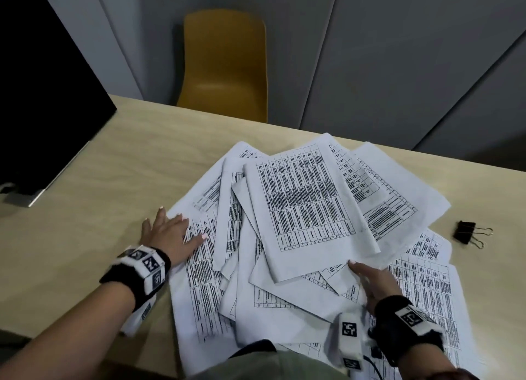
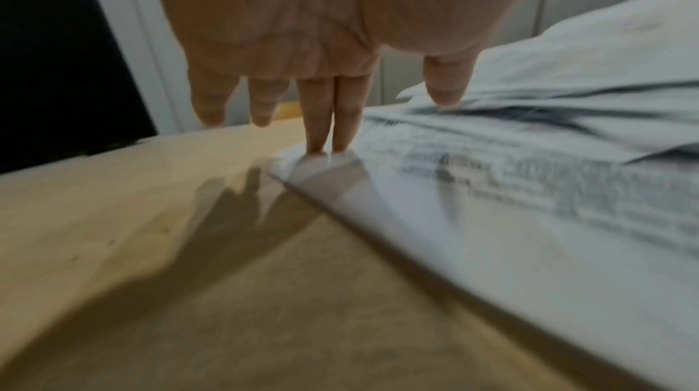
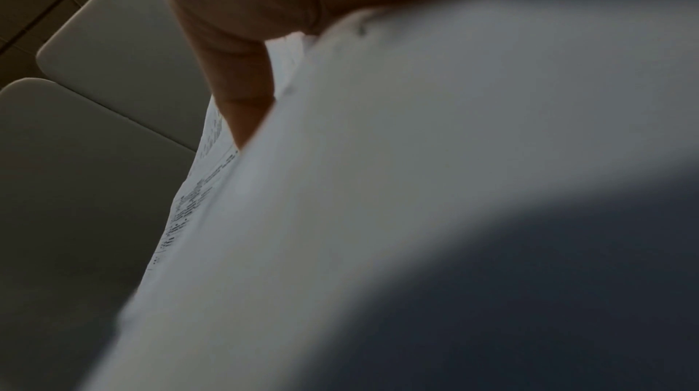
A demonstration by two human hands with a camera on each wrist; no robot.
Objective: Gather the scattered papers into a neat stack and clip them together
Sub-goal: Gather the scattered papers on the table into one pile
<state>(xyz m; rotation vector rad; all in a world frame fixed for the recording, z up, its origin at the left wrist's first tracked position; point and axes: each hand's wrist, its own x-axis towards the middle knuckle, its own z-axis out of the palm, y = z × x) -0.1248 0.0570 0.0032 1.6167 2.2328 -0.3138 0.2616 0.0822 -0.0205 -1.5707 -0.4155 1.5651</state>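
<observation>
While the left hand (image 1: 168, 234) is laid flat with fingers spread on the near-left edge of the papers (image 1: 307, 208), the right hand (image 1: 378, 282) is seen with fingers extended, slipped among the sheets at the pile's near right; whether it pinches a sheet cannot be told. The papers are fanned in an overlapping heap across the bench (image 1: 85, 223), the topmost sheet's long axis running from near to far, tilted slightly left. A black binder clip (image 1: 466, 233) is lying just right of the heap, handles pointing right. A yellow chair (image 1: 225, 66) is placed beyond, a dark monitor (image 1: 42, 94) at far left.
</observation>
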